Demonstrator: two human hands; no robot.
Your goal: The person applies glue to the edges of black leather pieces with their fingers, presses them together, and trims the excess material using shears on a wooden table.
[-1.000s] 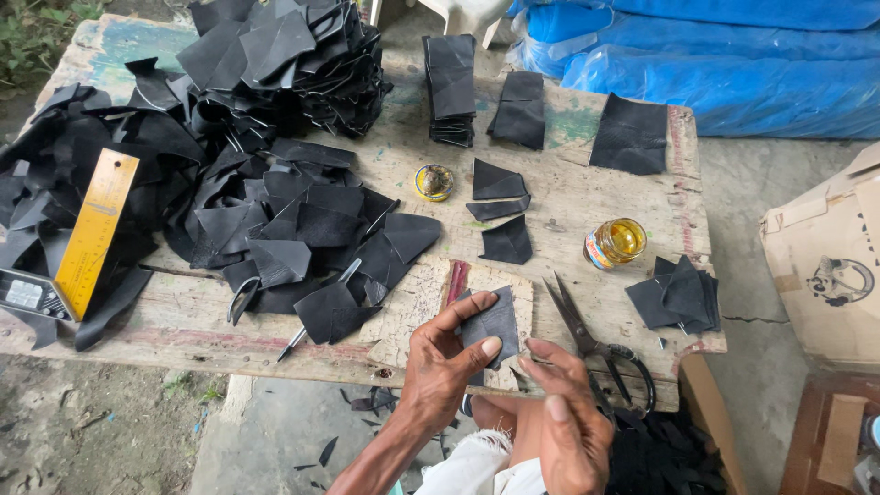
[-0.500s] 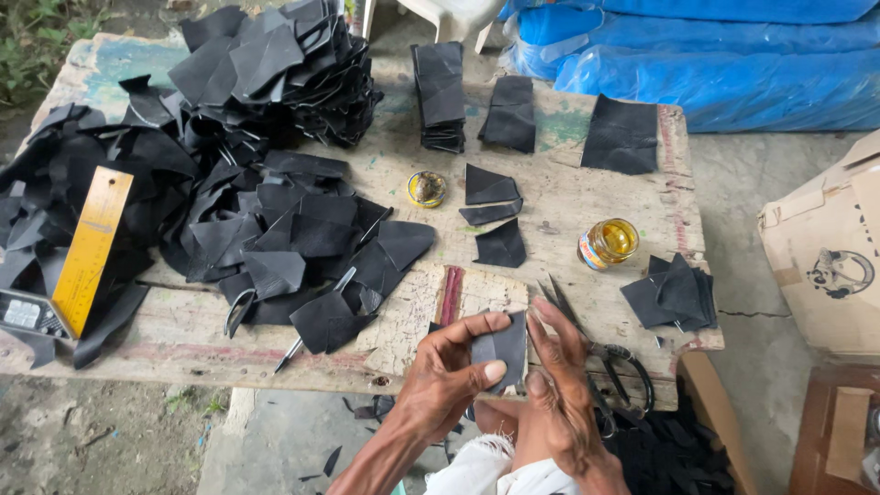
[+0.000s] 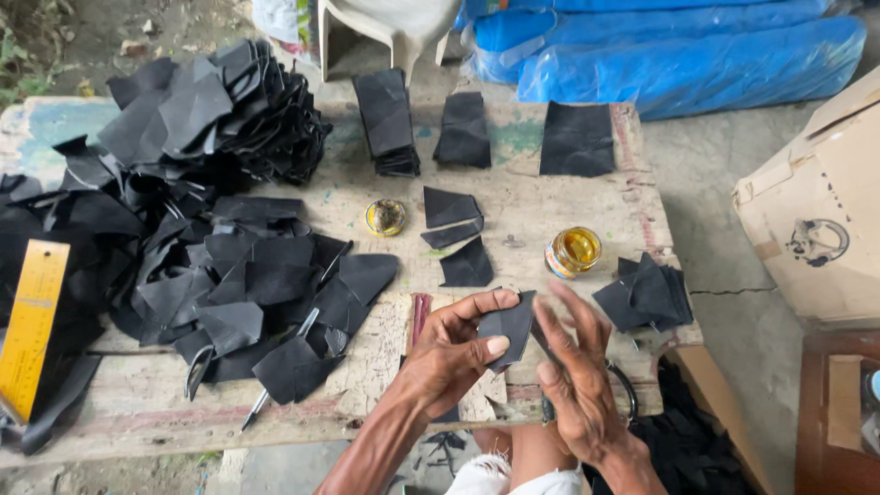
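a small black piece of leather-like sheet is held up just above the near edge of the worktop, between the two hands. the left hand has its fingers clamped on the piece, thumb on the near face and the other fingers wrapped behind its left edge. the right hand is raised just beside the piece with its fingers spread apart and slightly blurred; whether the tips touch the right edge cannot be told.

the step in hand is judged to be the handling of one cut piece, being turned or checked between the hands. under the right hand a pair of scissors lies on the worktop, mostly hidden. an open jar of yellow liquid stands near, beyond the hands, with its lid well apart to the left. a small pile of black pieces lies to the right of the hands, three loose pieces beyond them, and a large heap of black offcuts covers the left of the worktop. a yellow ruler rests at the far left.

for a next move, a steady pinch by the left hand would be called for, and a free right hand for the scissors or the jar.
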